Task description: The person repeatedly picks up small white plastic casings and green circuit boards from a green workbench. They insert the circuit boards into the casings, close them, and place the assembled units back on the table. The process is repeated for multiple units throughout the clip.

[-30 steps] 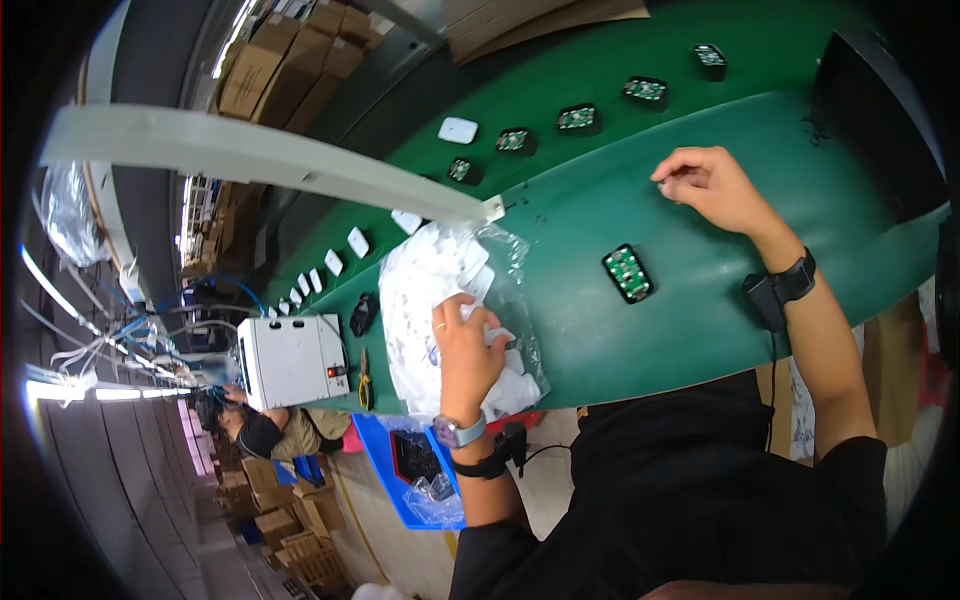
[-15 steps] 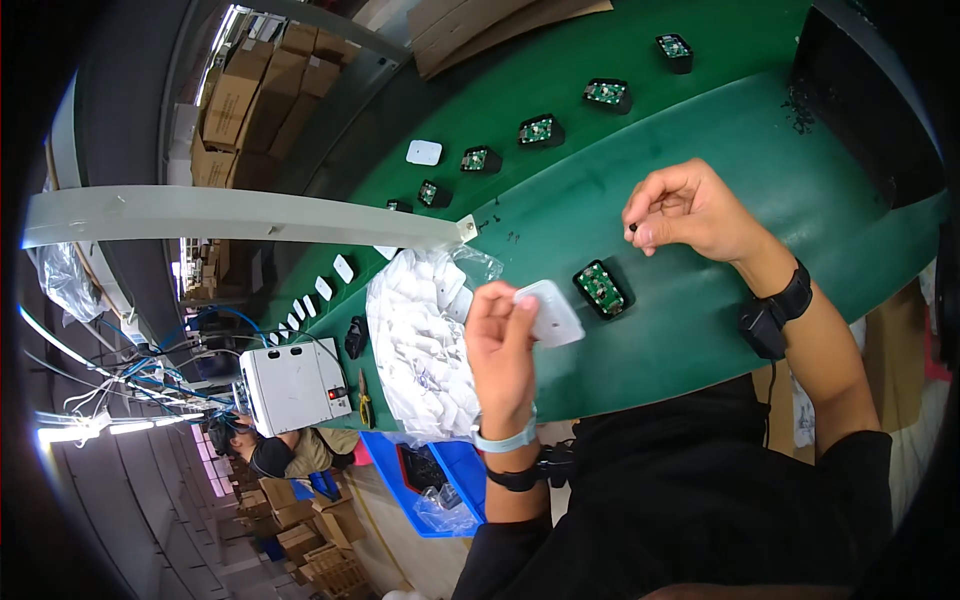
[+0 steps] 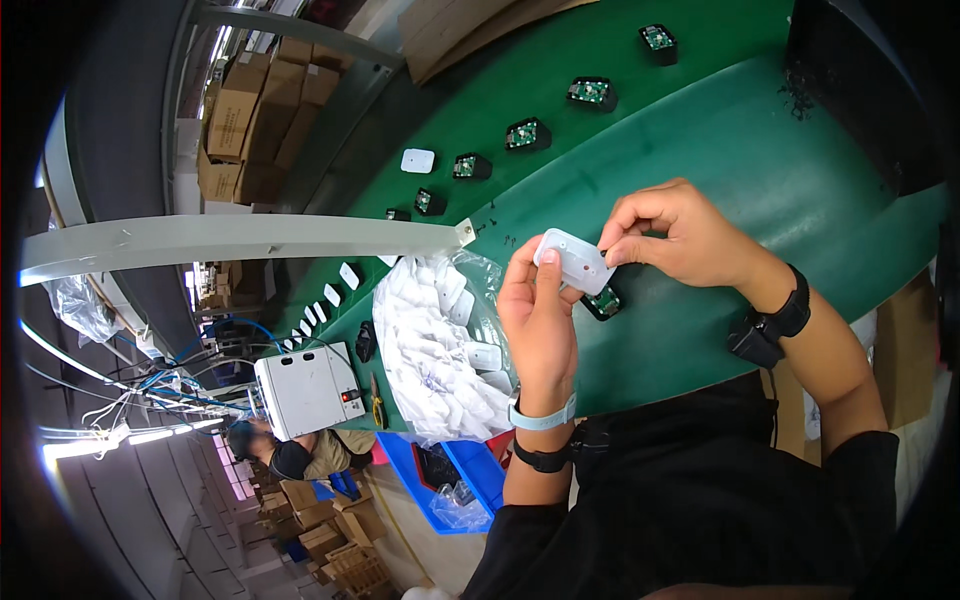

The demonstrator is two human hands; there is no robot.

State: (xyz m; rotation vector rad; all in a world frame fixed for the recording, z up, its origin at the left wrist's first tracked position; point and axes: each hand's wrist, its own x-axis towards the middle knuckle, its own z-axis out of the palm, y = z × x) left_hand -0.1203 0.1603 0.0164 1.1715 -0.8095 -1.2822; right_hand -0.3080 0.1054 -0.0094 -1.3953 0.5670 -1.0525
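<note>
My left hand (image 3: pixel 540 315) grips a white rounded-rectangle plastic cover (image 3: pixel 572 256) with small holes, thumb on its face. At the cover's right edge, my right hand (image 3: pixel 680 238) pinches a small black piece (image 3: pixel 604 254), mostly hidden by the fingertips; its exact kind is too small to make out. Whether the piece touches the cover, I cannot tell. Below and partly behind the cover, a black housing with a green circuit board (image 3: pixel 604 303) sits on the green bench mat (image 3: pixel 690 330).
Several black housings with circuit boards (image 3: pixel 527 134) line the far green strip. A bag of white covers (image 3: pixel 430 350) lies left, near a grey box (image 3: pixel 308 390) and pliers (image 3: pixel 377 402). A black bin (image 3: pixel 850 100) stands far right. A metal bar (image 3: pixel 250 238) crosses the left side.
My left hand has raised the cover and turned its face toward me. My right hand has come left and down, bringing the small black piece to the cover's edge. The view has shifted slightly.
</note>
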